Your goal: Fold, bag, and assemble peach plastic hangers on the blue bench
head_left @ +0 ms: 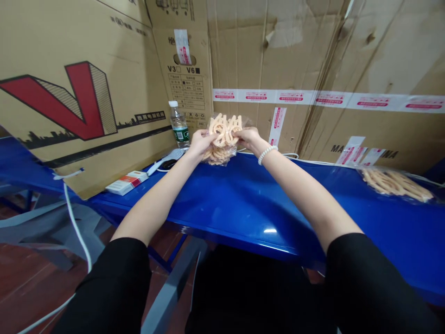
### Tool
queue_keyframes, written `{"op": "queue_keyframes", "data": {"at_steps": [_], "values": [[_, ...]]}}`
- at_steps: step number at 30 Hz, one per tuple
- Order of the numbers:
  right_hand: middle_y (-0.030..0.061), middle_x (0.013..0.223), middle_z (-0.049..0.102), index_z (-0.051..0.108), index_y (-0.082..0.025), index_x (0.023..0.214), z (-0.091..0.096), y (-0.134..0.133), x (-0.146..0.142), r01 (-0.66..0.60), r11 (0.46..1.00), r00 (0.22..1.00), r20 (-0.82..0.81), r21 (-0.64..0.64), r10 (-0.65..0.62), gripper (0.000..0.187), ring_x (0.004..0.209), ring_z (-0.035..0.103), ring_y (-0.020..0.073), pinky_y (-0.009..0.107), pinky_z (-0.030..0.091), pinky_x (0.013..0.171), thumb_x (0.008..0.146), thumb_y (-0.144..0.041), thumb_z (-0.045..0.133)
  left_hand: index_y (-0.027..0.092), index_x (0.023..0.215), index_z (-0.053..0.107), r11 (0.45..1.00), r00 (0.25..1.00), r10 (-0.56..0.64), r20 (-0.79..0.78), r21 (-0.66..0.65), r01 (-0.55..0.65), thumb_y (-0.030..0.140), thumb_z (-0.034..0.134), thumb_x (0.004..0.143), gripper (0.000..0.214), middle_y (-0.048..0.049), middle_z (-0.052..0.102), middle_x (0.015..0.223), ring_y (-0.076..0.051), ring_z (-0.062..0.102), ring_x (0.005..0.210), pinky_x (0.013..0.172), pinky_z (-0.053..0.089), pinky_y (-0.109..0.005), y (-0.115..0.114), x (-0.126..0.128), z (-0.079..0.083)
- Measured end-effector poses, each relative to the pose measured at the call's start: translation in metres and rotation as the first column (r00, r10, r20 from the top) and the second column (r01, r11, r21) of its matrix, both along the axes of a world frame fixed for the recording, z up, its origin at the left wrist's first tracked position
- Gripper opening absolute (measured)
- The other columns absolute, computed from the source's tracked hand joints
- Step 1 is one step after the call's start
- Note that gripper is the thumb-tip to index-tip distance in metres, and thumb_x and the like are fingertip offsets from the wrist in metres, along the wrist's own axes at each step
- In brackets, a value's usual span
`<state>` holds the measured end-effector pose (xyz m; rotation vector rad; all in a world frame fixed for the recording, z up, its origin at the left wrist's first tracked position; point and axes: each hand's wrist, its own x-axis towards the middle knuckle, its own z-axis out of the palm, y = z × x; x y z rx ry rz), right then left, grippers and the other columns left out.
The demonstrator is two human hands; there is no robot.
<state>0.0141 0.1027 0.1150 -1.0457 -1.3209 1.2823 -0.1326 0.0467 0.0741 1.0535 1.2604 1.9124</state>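
At the back of the blue table, both hands pinch a cluster of beige looped pieces (225,130); their exact kind is unclear. My left hand (200,141) is closed on the cluster's left edge. On the right edge, my right hand (248,136) grips with thumb and fingers, a pale bead bracelet on its wrist. Below and touching the cluster, more beige pieces (218,156) lie in a clear plastic bag. Whether the upper pieces are also wrapped is hard to tell. A water bottle (180,125) with a white cap stands left of my left hand.
Tall cardboard walls (257,55) enclose the blue table (239,199) at the back and left. A white-and-red small box (127,183) and a white cable (163,160) lie at left. Another clear bag of beige pieces (396,183) rests at far right.
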Motion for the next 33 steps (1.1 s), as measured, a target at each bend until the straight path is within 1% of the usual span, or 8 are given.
{"op": "queue_keyframes", "data": {"at_steps": [6, 12, 16, 19, 22, 24, 30, 33], "values": [[0.0061, 0.087, 0.071, 0.062, -0.014, 0.089, -0.016, -0.044, 0.083, 0.002, 0.988, 0.995, -0.102, 0.153, 0.014, 0.026, 0.083, 0.072, 0.0213, 0.039, 0.062, 0.08, 0.072, 0.004, 0.071, 0.02, 0.101, 0.051, 0.988, 0.975, -0.106, -0.197, 0.093, 0.127, 0.02, 0.078, 0.071, 0.041, -0.0097, 0.069, 0.117, -0.025, 0.068, 0.115, 0.095, 0.059, -0.038, -0.026, 0.053, -0.014], [0.0052, 0.096, 0.075, 0.062, -0.02, 0.093, -0.065, -0.093, 0.173, 0.084, 0.909, 0.996, -0.009, 0.409, -0.088, 0.033, 0.093, 0.073, 0.0265, 0.043, 0.059, 0.09, 0.064, -0.018, 0.079, 0.023, 0.097, 0.044, 0.884, 0.82, -0.326, -0.471, 0.155, 0.441, 0.023, 0.079, 0.071, 0.044, -0.004, 0.066, 0.107, -0.019, 0.071, 0.097, 0.087, 0.058, -0.033, -0.055, 0.105, -0.041], [0.005, 0.089, 0.072, 0.061, -0.023, 0.086, -0.093, -0.106, 0.207, -0.022, 0.807, 0.955, 0.252, 0.589, -0.157, 0.024, 0.087, 0.069, 0.0259, 0.042, 0.058, 0.085, 0.071, -0.033, 0.077, 0.022, 0.099, 0.048, 0.814, 0.645, -0.149, -0.75, 0.277, 0.511, 0.022, 0.069, 0.08, 0.028, -0.003, 0.063, 0.098, -0.018, 0.067, 0.091, 0.083, 0.056, -0.032, -0.057, 0.115, -0.06], [0.005, 0.09, 0.069, 0.062, -0.022, 0.084, -0.105, -0.103, 0.219, -0.196, 0.657, 0.927, 0.356, 0.728, -0.118, 0.017, 0.084, 0.066, 0.0234, 0.038, 0.055, 0.079, 0.078, -0.034, 0.072, 0.021, 0.097, 0.052, 0.74, 0.448, 0.056, -0.892, 0.338, 0.582, 0.018, 0.063, 0.084, 0.017, -0.0065, 0.062, 0.102, -0.02, 0.063, 0.097, 0.085, 0.053, -0.033, -0.055, 0.112, -0.069], [0.0071, 0.095, 0.065, 0.064, -0.021, 0.086, -0.109, -0.095, 0.227, -0.307, 0.518, 0.879, 0.446, 0.798, -0.166, 0.012, 0.087, 0.063, 0.0236, 0.038, 0.054, 0.079, 0.08, -0.03, 0.07, 0.019, 0.103, 0.054, 0.748, 0.305, 0.141, -0.942, 0.303, 0.59, 0.014, 0.06, 0.086, 0.019, -0.0107, 0.062, 0.109, -0.022, 0.062, 0.1, 0.084, 0.053, -0.033, -0.054, 0.105, -0.074], [0.0089, 0.099, 0.065, 0.065, -0.02, 0.091, -0.109, -0.091, 0.233, -0.41, 0.476, 0.831, 0.534, 0.778, -0.158, 0.012, 0.093, 0.062, 0.025, 0.04, 0.054, 0.083, 0.082, -0.027, 0.067, 0.018, 0.106, 0.055, 0.764, 0.22, 0.174, -0.96, 0.273, 0.585, 0.009, 0.058, 0.084, 0.023, -0.0117, 0.064, 0.109, -0.023, 0.063, 0.1, 0.084, 0.053, -0.034, -0.055, 0.102, -0.075], [0.0116, 0.11, 0.069, 0.068, -0.019, 0.11, -0.098, -0.089, 0.246, -0.608, 0.48, 0.706, 0.707, 0.632, -0.038, 0.027, 0.105, 0.064, 0.0267, 0.046, 0.054, 0.094, 0.083, -0.017, 0.061, 0.016, 0.118, 0.059, 0.747, -0.003, 0.276, -0.961, 0.212, 0.63, 0.004, 0.051, 0.087, 0.034, -0.0135, 0.069, 0.115, -0.024, 0.066, 0.103, 0.089, 0.052, -0.037, -0.06, 0.095, -0.07], [0.0125, 0.118, 0.069, 0.069, -0.018, 0.115, -0.093, -0.086, 0.255, -0.535, 0.604, 0.735, 0.678, 0.59, -0.012, 0.045, 0.112, 0.065, 0.0277, 0.046, 0.055, 0.095, 0.073, -0.009, 0.056, 0.015, 0.119, 0.061, 0.725, -0.043, 0.312, -0.949, 0.209, 0.656, 0.006, 0.05, 0.092, 0.031, -0.0147, 0.07, 0.117, -0.024, 0.067, 0.105, 0.088, 0.053, -0.036, -0.064, 0.091, -0.064]]}}
